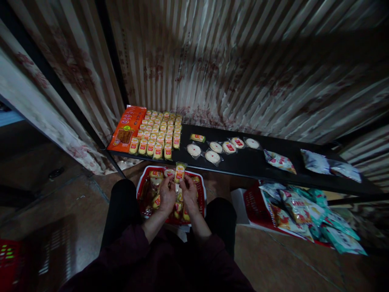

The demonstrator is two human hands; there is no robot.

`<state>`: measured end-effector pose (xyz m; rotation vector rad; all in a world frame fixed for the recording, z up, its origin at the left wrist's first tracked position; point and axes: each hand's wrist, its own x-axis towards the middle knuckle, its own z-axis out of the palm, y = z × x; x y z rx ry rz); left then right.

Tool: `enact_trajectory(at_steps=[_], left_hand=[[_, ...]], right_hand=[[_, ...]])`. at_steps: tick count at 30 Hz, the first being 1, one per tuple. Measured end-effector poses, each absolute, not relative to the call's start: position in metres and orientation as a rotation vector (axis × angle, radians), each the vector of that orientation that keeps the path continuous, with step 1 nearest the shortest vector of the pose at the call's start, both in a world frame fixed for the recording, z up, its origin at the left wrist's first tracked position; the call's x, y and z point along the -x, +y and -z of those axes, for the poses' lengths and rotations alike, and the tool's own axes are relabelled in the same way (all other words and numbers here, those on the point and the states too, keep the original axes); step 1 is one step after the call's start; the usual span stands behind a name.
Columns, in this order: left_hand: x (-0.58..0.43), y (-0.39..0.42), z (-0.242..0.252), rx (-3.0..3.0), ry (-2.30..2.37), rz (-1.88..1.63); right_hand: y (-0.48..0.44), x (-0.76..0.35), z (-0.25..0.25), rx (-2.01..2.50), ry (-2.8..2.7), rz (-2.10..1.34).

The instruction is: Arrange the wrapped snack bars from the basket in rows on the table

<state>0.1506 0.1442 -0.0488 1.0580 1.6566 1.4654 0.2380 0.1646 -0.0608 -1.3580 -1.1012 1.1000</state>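
Note:
Between the fingers of my left hand (167,195) and my right hand (189,194) stands a small yellow wrapped snack cake (180,172) with a red and white label. Both hands pinch it by its sides, over a red basket with a white rim (204,194). More wrapped snacks (156,174) lie loose inside that basket. Just beyond, on a black shelf (243,162), similar yellow packets (158,134) sit in close rows, the front ones upright. A single yellow packet (197,138) lies flat to the right of the rows.
An orange snack bag (126,129) lies at the shelf's left end. Round white wrapped biscuits (213,157) and several pouches (279,161) are spread rightward. Below the shelf, a red and white box (253,205) overflows with bags (316,215). Curtain (212,61) hangs behind; dark metal posts (112,48) rise at left.

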Motion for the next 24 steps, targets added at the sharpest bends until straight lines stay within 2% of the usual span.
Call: enact_trajectory(at_steps=[13, 24], left_hand=[[-0.148, 0.185, 0.016, -1.195, 1.649, -1.431], [-0.148, 0.226, 0.004, -1.273, 1.671, -1.441]], right_hand=[[0.215, -0.234, 0.037, 1.289, -1.204, -0.991], [0.269, -0.236, 0.041, 1.308, -1.353, -0.902]])
